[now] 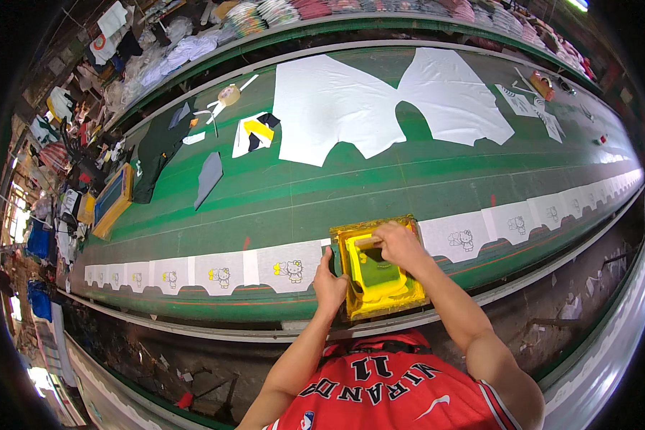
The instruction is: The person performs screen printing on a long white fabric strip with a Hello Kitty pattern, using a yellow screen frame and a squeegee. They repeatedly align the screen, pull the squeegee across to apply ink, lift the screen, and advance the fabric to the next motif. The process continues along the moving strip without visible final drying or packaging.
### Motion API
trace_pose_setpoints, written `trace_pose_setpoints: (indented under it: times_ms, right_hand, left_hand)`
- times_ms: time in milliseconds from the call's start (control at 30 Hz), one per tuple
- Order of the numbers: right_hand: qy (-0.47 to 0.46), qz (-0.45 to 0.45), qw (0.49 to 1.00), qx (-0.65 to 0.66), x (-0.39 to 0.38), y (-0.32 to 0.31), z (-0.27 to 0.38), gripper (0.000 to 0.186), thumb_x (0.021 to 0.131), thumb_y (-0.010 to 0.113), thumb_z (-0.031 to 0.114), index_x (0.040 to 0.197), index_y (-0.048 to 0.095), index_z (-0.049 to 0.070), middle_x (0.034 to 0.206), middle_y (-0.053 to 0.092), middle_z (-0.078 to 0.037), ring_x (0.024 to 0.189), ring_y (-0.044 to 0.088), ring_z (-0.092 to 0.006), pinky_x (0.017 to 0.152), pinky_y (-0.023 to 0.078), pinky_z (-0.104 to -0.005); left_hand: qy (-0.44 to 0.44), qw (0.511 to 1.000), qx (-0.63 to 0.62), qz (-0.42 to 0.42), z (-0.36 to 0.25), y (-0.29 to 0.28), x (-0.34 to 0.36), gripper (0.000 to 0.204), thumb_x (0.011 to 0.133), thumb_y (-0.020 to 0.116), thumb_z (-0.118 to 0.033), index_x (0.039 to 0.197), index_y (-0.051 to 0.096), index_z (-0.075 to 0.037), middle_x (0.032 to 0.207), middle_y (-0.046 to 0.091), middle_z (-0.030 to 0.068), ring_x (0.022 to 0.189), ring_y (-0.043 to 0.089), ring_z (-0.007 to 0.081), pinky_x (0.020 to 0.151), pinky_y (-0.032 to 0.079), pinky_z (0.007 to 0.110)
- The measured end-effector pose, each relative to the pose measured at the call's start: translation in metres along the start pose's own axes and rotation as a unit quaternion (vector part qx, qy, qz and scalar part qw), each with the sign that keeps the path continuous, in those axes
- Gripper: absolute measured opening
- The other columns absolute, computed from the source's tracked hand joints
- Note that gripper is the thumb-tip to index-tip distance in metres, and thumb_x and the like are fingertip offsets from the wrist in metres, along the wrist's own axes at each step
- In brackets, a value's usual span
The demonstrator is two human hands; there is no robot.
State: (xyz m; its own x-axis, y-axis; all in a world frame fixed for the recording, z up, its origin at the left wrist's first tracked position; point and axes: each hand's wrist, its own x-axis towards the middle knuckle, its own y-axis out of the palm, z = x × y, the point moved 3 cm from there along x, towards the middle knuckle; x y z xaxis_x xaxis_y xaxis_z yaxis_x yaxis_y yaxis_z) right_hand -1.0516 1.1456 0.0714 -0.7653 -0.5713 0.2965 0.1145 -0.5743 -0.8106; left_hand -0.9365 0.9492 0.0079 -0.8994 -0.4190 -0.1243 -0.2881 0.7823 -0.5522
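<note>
A small printing screen frame (380, 301) smeared with yellow ink lies over the row of white fabric pieces (448, 222) along the near edge of the green table. My left hand (330, 283) is closed on the frame's left side, by a dark green strip. My right hand (400, 247) grips a pale squeegee (369, 242) inside the top of the screen, over the yellow ink. The fabric pieces to either side carry outlined cartoon figures (287, 272); those left of the screen have yellow patches, those right show only line drawings.
Large white fabric panels (322, 107) lie across the far half of the green table (279, 201), with dark cloth (154, 158), a tape roll (228, 96) and small tools beside them. A wooden-framed screen (122, 188) rests at the left. Folded clothing (279, 11) is piled on the rear shelf.
</note>
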Motion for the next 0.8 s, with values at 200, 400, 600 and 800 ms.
trace_pose_setpoints:
  times_ms: [200,400,600,800]
  right_hand:
    - [-0.007,-0.002,1.000,0.005,-0.039,0.022,0.003,0.025,0.076,0.063,-0.003,0.100,0.070,0.002,0.098,0.069,-0.017,0.098,0.066,-0.0392,0.087,0.056,-0.0481]
    - [-0.052,0.005,0.999,-0.009,-0.127,0.003,0.049,0.035,0.073,0.068,0.000,0.107,0.068,0.002,0.106,0.067,-0.013,0.104,0.065,-0.0349,0.091,0.057,-0.0437]
    - [-0.056,0.023,0.998,0.013,-0.122,-0.036,0.027,0.035,0.073,0.068,0.000,0.108,0.067,0.002,0.106,0.066,-0.013,0.105,0.065,-0.0331,0.091,0.057,-0.0420]
    - [-0.037,0.022,0.999,-0.007,-0.154,-0.106,-0.042,0.035,0.075,0.068,0.001,0.109,0.068,0.003,0.103,0.066,-0.012,0.102,0.066,-0.0329,0.089,0.058,-0.0424]
  left_hand:
    - [0.043,0.998,-0.002,-0.037,0.019,0.007,0.001,0.085,0.076,0.075,0.000,0.157,0.049,-0.007,0.135,0.070,0.0217,0.089,0.066,0.0274,0.086,0.054,0.037]
    - [-0.008,1.000,-0.021,-0.015,0.002,0.003,-0.005,0.084,0.075,0.077,0.000,0.155,0.051,-0.009,0.140,0.066,0.0229,0.131,0.064,0.0385,0.109,0.050,0.042]
    - [0.050,0.995,-0.076,-0.042,-0.028,0.014,-0.014,0.084,0.075,0.073,0.006,0.155,0.050,-0.003,0.151,0.060,0.0201,0.140,0.058,0.0347,0.116,0.044,0.039]
    - [0.032,0.990,-0.137,-0.022,-0.088,0.104,-0.030,0.086,0.073,0.073,0.009,0.156,0.049,-0.002,0.151,0.059,0.0221,0.141,0.057,0.0325,0.117,0.043,0.038]
